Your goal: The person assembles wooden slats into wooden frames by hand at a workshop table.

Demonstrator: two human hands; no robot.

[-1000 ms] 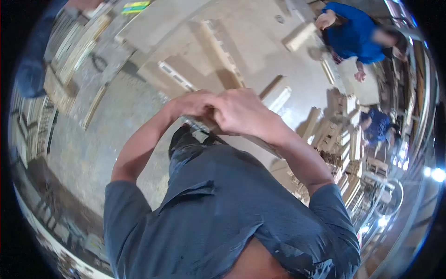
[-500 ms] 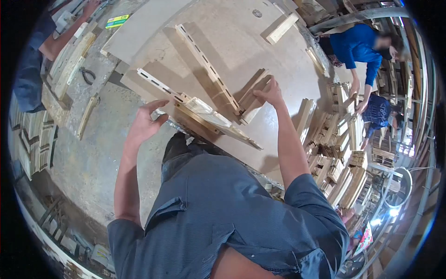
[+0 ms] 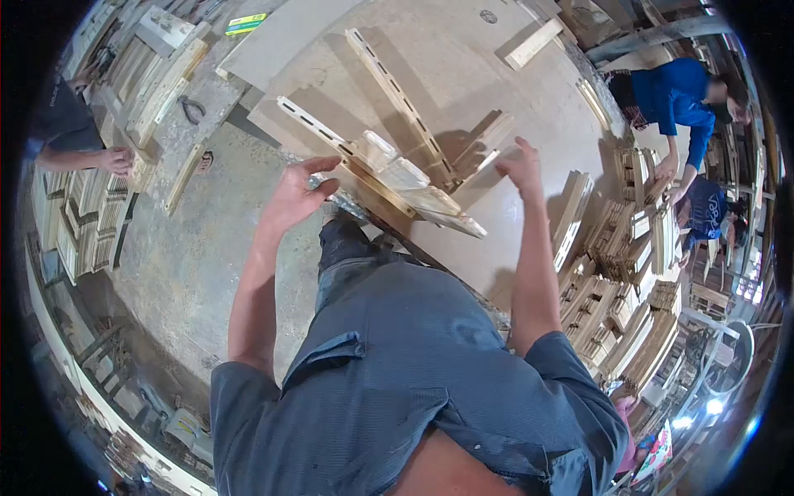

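Observation:
My left hand (image 3: 298, 197) is open, thumb and index finger apart. Its fingertips are right by the near end of a slotted wooden rail (image 3: 313, 120). Beside that hand, a loose pile of short pale boards (image 3: 403, 175) lies at the table edge, some of them tilted. My right hand (image 3: 524, 170) is open over the table, index finger raised and thumb spread, close to the end of some short wooden pieces (image 3: 486, 147). Between the hands, a longer slotted rail (image 3: 397, 99) runs away from me with its near end by those pieces.
Stacks of cut wood (image 3: 616, 231) stand to the right, near a person in blue (image 3: 674, 95). Another wooden piece (image 3: 533, 44) lies at the table's far side. On the left are pliers (image 3: 192, 110) on a bench and another person's hand (image 3: 117, 161).
The view has shifted, moving the scene rightward. My right hand has let go of the short wooden pieces and drawn slightly right. The boards by my left hand look more spread.

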